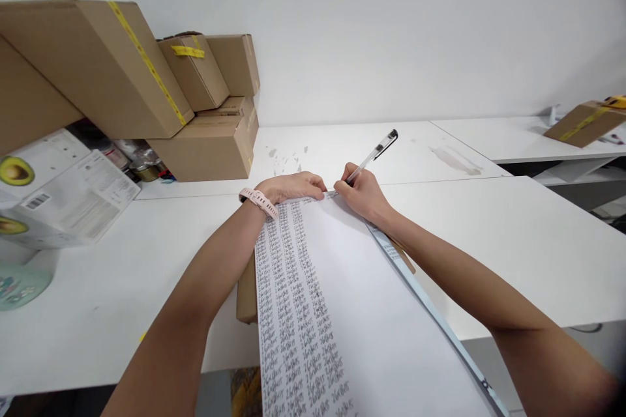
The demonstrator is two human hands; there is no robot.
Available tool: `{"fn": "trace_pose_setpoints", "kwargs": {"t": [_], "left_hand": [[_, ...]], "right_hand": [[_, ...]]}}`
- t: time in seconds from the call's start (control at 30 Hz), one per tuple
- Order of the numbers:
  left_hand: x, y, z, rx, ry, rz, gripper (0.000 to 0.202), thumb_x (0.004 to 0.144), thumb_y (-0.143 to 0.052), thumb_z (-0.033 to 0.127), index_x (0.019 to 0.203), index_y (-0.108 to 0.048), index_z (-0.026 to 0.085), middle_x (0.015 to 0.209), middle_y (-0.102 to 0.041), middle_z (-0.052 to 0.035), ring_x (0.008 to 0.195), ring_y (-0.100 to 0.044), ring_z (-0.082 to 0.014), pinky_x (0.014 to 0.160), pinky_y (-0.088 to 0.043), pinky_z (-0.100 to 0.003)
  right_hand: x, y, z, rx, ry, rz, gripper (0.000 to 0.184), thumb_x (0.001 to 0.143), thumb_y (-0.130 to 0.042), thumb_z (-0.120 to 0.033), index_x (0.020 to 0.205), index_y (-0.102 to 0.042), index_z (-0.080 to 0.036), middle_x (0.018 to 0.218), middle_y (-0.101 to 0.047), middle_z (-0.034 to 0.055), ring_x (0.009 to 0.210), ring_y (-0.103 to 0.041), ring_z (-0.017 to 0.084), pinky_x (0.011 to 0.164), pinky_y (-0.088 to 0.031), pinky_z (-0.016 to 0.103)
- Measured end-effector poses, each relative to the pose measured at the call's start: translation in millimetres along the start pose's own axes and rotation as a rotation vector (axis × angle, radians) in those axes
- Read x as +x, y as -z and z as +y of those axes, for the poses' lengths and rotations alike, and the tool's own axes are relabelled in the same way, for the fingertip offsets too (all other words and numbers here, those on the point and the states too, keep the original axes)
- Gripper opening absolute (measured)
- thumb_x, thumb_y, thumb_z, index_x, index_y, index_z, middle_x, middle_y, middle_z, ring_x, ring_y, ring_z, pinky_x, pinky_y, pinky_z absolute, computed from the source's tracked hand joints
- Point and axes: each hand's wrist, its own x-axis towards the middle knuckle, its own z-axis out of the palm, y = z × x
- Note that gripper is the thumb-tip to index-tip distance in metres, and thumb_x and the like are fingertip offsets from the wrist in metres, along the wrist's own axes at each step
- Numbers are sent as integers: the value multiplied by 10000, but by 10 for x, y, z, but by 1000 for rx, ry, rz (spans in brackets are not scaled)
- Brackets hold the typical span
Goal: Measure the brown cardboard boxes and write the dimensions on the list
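Observation:
A long white sheet of paper (372, 313) stretches from the table toward me, its left part filled with columns of repeated handwriting. My right hand (364, 194) is closed around a pen (376, 151) with a clear barrel and black cap end, its tip hidden near the sheet's far edge. Beside it, my left hand (296, 187) lies flat across the top of the paper, fingers stretched and slightly bent. A pinkish watch band (259, 200) circles the left wrist. Under the sheet, a light-blue edge (425, 303) and a brown cardboard piece (247, 296) stick out.
Cardboard boxes (205, 146) with yellow tape are stacked at the back left. A white box with avocado pictures (63, 189) and a mint-green container (24, 283) stand on the left of the white table (489, 234). Another taped box (581, 124) sits far right.

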Motion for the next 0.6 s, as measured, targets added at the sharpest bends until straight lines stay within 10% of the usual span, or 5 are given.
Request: {"fn": "trace_pose_setpoints", "kwargs": {"t": [0.6], "left_hand": [[21, 4, -21, -25, -2, 2, 228, 690, -693, 292, 908, -696, 224, 850, -675, -23, 759, -619, -194, 664, -458, -313]], "right_hand": [[9, -16, 18, 43, -3, 21, 172, 709, -564, -188, 633, -415, -230, 542, -401, -67, 546, -371, 116, 527, -266, 290]]}}
